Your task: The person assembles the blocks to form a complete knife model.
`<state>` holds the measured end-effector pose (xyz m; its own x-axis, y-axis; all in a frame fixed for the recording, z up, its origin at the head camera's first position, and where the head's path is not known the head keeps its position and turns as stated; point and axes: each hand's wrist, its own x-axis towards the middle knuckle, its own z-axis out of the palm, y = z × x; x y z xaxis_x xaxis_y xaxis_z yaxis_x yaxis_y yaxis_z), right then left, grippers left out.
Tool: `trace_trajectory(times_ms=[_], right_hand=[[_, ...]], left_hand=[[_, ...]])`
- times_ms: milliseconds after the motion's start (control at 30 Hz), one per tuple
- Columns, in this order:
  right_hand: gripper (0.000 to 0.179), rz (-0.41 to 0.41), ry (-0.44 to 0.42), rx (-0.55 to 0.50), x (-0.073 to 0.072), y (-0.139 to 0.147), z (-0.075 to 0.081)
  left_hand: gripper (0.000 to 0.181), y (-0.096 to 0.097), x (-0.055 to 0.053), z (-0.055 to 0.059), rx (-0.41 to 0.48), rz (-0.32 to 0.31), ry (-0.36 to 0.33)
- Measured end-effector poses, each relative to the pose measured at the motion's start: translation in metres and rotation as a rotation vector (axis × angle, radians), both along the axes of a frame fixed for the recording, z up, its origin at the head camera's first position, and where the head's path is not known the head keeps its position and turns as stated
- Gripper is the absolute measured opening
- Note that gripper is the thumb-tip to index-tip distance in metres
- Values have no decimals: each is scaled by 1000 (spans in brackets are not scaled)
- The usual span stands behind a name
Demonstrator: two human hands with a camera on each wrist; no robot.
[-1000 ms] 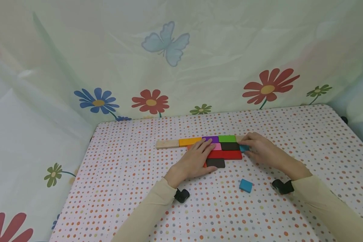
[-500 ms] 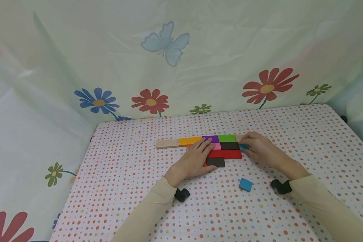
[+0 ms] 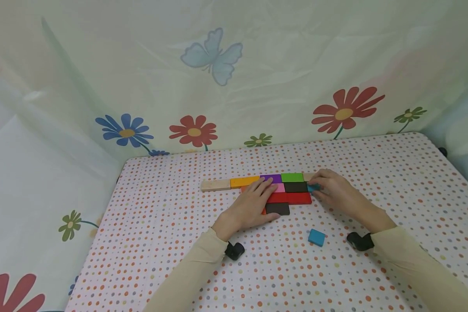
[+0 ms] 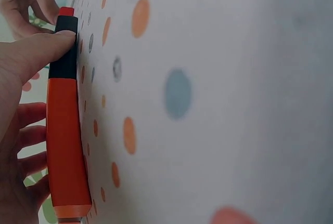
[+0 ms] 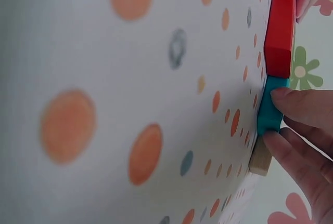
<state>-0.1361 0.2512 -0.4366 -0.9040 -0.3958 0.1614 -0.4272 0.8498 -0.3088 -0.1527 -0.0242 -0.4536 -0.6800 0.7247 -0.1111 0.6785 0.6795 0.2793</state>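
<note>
Flat coloured blocks lie in rows on the dotted cloth. My left hand [image 3: 246, 211] rests spread over the left part of them, touching the purple block [image 3: 271, 178] and pink block [image 3: 280, 188], its thumb by the dark block [image 3: 278, 209] in the nearest row. An orange block [image 4: 66, 141] lies under that hand in the left wrist view. At the rows' right end, my right hand [image 3: 337, 193] pinches a blue block [image 5: 269, 107] between thumb and fingers. It sits beside the black block [image 3: 296, 187] and near the red block [image 3: 299, 198]; fingers partly hide it.
The back row also has a plain wooden block [image 3: 216, 185], a yellow block [image 3: 245, 182], a green block [image 3: 292, 177] and another wooden block [image 5: 260, 156]. A loose blue block [image 3: 316, 238] lies nearer the front. A printed curtain [image 3: 148, 78] hangs behind the table.
My right hand and forearm have shifted slightly left, the blue block still in the fingers. The left hand stays in place on the blocks.
</note>
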Motion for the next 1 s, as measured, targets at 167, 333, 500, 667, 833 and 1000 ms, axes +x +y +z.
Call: trace_trajectory(times_ms=[167, 333, 500, 667, 833, 1000], right_hand=[[27, 19, -6, -4, 1, 1, 2], [28, 53, -17, -52, 6, 4, 7], [26, 136, -84, -109, 20, 0, 21], [26, 270, -293, -97, 36, -6, 29], [32, 305, -436, -69, 55, -3, 22], [36, 278, -397, -60, 68, 3, 12]], left_hand=[[82, 0, 0, 1, 0, 0, -3], [81, 0, 0, 1, 3, 2, -4], [81, 0, 0, 0, 5, 1, 1], [81, -1, -1, 0, -2, 6, 7], [81, 0, -1, 0, -2, -3, 7], [81, 0, 0, -1, -3, -2, 14]])
